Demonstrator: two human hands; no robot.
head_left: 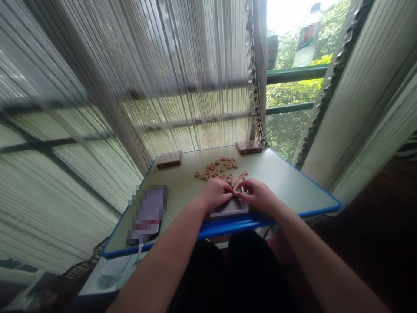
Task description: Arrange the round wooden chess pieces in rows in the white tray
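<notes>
Over a shallow box (230, 212) at the near edge of a blue-rimmed bench (286, 184), the left hand (215, 194) and right hand (261, 196) held a fingertip grip on round pieces (236, 190); light, even pressure seemed best for keeping them aligned. Loose discs (213, 168) lay just beyond, their markings too small to read; the phone (150, 209) screen was blurred

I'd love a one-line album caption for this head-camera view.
Left hand and right hand hold a round piece at an open box, with other pieces scattered beyond on the blue-edged table.
</notes>
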